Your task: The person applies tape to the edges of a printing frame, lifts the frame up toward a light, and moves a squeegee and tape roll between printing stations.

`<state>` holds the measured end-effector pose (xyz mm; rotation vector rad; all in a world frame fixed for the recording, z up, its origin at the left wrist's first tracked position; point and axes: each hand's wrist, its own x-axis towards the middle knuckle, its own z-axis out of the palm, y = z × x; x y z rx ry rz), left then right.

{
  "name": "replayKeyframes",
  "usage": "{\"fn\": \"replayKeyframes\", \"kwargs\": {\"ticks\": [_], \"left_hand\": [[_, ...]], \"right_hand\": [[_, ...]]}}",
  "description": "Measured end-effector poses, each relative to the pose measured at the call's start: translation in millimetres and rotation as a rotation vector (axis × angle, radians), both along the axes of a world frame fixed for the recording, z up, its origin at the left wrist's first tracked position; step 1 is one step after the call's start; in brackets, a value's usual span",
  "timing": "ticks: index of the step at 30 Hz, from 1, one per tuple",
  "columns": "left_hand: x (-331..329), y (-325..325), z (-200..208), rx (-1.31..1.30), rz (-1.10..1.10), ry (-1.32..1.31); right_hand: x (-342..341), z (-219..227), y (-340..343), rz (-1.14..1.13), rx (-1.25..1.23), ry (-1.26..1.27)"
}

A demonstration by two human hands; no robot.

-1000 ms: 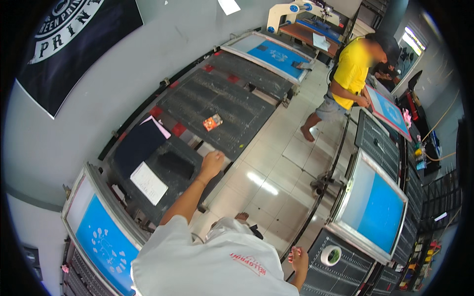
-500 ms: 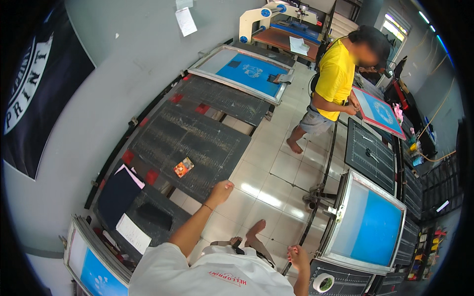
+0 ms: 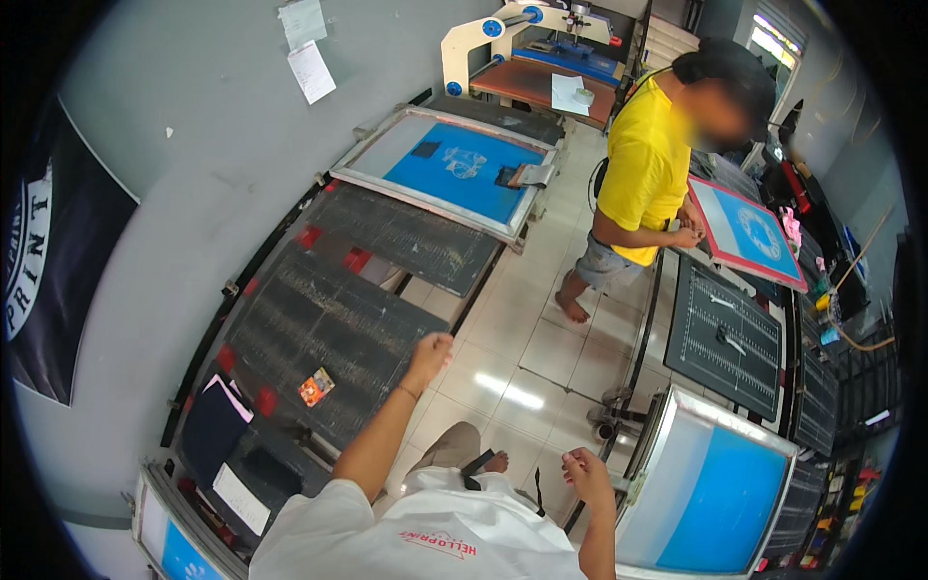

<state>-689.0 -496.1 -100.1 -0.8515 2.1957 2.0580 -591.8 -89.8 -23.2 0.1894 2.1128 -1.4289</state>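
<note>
My left hand [image 3: 428, 359] hangs in the air beside a dark printing board [image 3: 319, 314], its fingers curled into a loose fist with nothing seen in it. An orange card-like packet [image 3: 316, 387] lies on that board, apart from the hand. My right hand [image 3: 587, 476] is raised near my waist, fingers bent but partly apart, holding nothing visible. Closest to it on the right is a screen-printing frame [image 3: 633, 476] with a blue and pale mesh.
Ahead, a person in a yellow shirt [image 3: 646, 174] stands at a red-framed screen [image 3: 749, 232]. Another screen [image 3: 454, 164] lies far left, before a heat press [image 3: 532, 72]. Between the rows runs a tiled floor [image 3: 527, 338]. Dark cloth [image 3: 215, 420] and paper [image 3: 242, 498] lie near left.
I have moved forward along the aisle between the boards, one leg swinging ahead. The person and far screens appear closer. My right hand has risen a little, and its fingers have loosened.
</note>
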Motion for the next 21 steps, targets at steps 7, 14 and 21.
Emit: {"fn": "replayKeyframes", "kwargs": {"ticks": [7, 14, 21], "left_hand": [[-222, -73, -4, 0.186, 0.468, 0.078], [-357, -166, -30, -0.015, 0.912, -0.154], [-371, -142, -37, -0.297, 0.923, -0.121]], "right_hand": [[-92, -3, 9, -0.073, 0.012, -0.066], [-188, -32, -20, -0.121, -0.036, -0.218], [-398, -80, -153, -0.013, -0.204, -0.089]]}}
